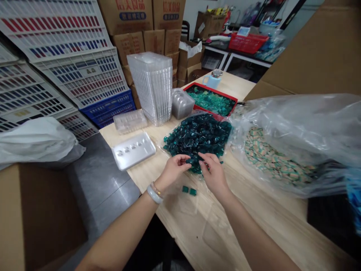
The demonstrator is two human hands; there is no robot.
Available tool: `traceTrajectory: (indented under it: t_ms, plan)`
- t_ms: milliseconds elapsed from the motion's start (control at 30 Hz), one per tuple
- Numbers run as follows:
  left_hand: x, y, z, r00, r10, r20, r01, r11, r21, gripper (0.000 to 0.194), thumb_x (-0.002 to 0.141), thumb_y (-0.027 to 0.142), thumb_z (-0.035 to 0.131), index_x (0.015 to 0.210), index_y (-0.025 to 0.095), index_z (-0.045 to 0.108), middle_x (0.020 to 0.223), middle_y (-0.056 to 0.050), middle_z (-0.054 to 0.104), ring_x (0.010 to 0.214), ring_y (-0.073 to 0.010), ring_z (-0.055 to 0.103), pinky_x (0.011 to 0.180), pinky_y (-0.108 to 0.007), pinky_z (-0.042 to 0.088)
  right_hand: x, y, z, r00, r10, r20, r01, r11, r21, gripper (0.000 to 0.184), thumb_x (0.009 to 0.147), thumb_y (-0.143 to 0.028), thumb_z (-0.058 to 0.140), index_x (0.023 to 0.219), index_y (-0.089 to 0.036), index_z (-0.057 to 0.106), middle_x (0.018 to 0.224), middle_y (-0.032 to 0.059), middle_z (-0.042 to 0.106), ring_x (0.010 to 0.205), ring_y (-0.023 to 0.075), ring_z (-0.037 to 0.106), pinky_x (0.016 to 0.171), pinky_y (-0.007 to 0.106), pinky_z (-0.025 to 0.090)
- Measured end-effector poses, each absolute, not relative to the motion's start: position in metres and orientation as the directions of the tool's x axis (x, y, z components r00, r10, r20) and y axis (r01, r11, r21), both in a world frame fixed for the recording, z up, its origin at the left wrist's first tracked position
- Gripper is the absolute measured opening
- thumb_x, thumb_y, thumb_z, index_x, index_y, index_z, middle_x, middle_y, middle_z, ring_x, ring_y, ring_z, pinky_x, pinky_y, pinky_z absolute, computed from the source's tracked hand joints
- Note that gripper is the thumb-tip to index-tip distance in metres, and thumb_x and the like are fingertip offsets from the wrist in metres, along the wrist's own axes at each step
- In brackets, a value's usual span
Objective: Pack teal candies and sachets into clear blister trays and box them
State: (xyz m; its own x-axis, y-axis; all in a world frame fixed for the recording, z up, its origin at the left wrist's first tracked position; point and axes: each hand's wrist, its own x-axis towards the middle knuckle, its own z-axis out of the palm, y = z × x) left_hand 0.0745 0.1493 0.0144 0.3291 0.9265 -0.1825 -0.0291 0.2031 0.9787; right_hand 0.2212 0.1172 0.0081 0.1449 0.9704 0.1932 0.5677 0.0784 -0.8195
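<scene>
A heap of dark teal, glossy small pieces (pixel 200 131), perhaps wrapped, lies on a clear plastic sheet on the table. At its near edge my left hand (pixel 175 168) is closed in a pinch, thumb and forefinger against the pieces; what sits between the tips is hard to make out. My right hand (pixel 213 174) faces it from the right, fingers bent into the same edge of the heap, its thumb and forefinger also curled around something too small to name. Just below my hands, two teal pieces (pixel 188 191) lie side by side on the bare wood.
Left of the heap lie a clear moulded tray (pixel 134 150) and a tall stack of clear trays (pixel 153 88). Behind stand a red-rimmed tray (pixel 214 98) of lighter green pieces and a blue mug (pixel 213 79). A large plastic bag (pixel 282 150) of striped pieces is right.
</scene>
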Motion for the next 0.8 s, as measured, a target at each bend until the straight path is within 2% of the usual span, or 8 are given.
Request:
traceTrajectory:
  t_ms: [133, 233, 333, 467, 533, 633, 733, 800]
  plan:
    - [0.076, 0.139, 0.014, 0.356, 0.910, -0.215, -0.135, 0.277, 0.951, 0.022, 0.059, 0.012, 0.063, 0.079, 0.013, 0.053, 0.071, 0.001, 0.056, 0.067, -0.0087, 0.052, 0.066, -0.022, 0.042, 0.212, 0.107, 0.015, 0.072, 0.997, -0.034, 0.166, -0.045, -0.985, 0.020, 0.073, -0.035, 0.053, 0.083, -0.019, 0.058, 0.079, 0.0029, 0.057, 0.072, 0.0145, 0.053, 0.067, 0.029, 0.044]
    - [0.071, 0.130, 0.018, 0.413, 0.875, -0.251, -0.139, 0.333, 0.933, 0.022, 0.056, 0.015, 0.066, 0.071, 0.014, 0.050, 0.063, 0.004, 0.052, 0.058, -0.0063, 0.049, 0.058, -0.020, 0.040, 0.208, 0.101, 0.020, -0.027, 0.990, -0.141, -0.042, -0.142, -0.989, 0.020, 0.070, -0.038, 0.057, 0.075, -0.019, 0.053, 0.068, -0.0012, 0.054, 0.061, 0.0106, 0.050, 0.060, 0.025, 0.041]
    - [0.063, 0.124, 0.027, 0.570, 0.750, -0.336, -0.175, 0.510, 0.842, 0.023, 0.056, 0.023, 0.069, 0.067, 0.013, 0.051, 0.060, 0.003, 0.051, 0.054, -0.0056, 0.047, 0.053, -0.019, 0.037, 0.206, 0.097, 0.025, -0.131, 0.970, -0.204, -0.119, -0.220, -0.968, 0.026, 0.070, -0.042, 0.055, 0.065, -0.018, 0.047, 0.055, -0.0046, 0.045, 0.051, 0.0083, 0.043, 0.051, 0.022, 0.036]
    - [0.052, 0.123, 0.034, 0.636, 0.675, -0.376, -0.247, 0.639, 0.729, 0.025, 0.062, 0.032, 0.066, 0.068, 0.011, 0.054, 0.059, 0.002, 0.049, 0.054, -0.0049, 0.046, 0.053, -0.018, 0.036, 0.197, 0.096, 0.027, -0.062, 0.981, -0.186, 0.013, -0.186, -0.982, 0.027, 0.071, -0.044, 0.051, 0.064, -0.019, 0.046, 0.049, -0.0055, 0.041, 0.046, 0.0083, 0.039, 0.047, 0.022, 0.033]
    - [0.049, 0.122, 0.033, 0.591, 0.697, -0.407, -0.252, 0.639, 0.727, 0.026, 0.062, 0.034, 0.066, 0.067, 0.011, 0.055, 0.056, 0.003, 0.047, 0.051, -0.0039, 0.043, 0.051, -0.017, 0.034, 0.192, 0.093, 0.026, -0.016, 0.996, -0.087, 0.143, -0.084, -0.986, 0.022, 0.074, -0.040, 0.049, 0.075, -0.018, 0.051, 0.061, -0.0019, 0.050, 0.055, 0.0102, 0.046, 0.052, 0.023, 0.038]
    - [0.046, 0.118, 0.028, 0.528, 0.737, -0.423, -0.244, 0.608, 0.755, 0.030, 0.065, 0.039, 0.063, 0.066, 0.010, 0.054, 0.054, 0.003, 0.045, 0.048, -0.0037, 0.041, 0.049, -0.017, 0.032, 0.186, 0.085, 0.024, -0.098, 0.993, 0.071, 0.302, 0.097, -0.948, 0.021, 0.076, -0.032, 0.049, 0.093, -0.020, 0.055, 0.084, 0.0033, 0.056, 0.073, 0.0134, 0.053, 0.065, 0.026, 0.043]
    - [0.039, 0.109, 0.023, 0.466, 0.791, -0.396, -0.097, 0.491, 0.866, 0.034, 0.071, 0.044, 0.053, 0.061, 0.011, 0.053, 0.051, 0.002, 0.045, 0.047, -0.0059, 0.041, 0.049, -0.020, 0.034, 0.184, 0.076, 0.021, -0.143, 0.983, 0.117, 0.479, 0.172, -0.861, 0.016, 0.076, -0.025, 0.049, 0.088, -0.019, 0.058, 0.079, 0.0032, 0.056, 0.070, 0.0137, 0.053, 0.064, 0.027, 0.043]
    - [0.028, 0.101, 0.019, 0.371, 0.885, -0.281, 0.132, 0.249, 0.959, 0.033, 0.076, 0.042, 0.047, 0.065, 0.012, 0.057, 0.058, -0.002, 0.051, 0.056, -0.0105, 0.048, 0.058, -0.025, 0.040, 0.182, 0.071, 0.020, -0.177, 0.978, 0.107, 0.624, 0.196, -0.756, 0.016, 0.077, -0.021, 0.047, 0.088, -0.018, 0.058, 0.078, 0.0040, 0.056, 0.071, 0.0146, 0.052, 0.064, 0.027, 0.042]
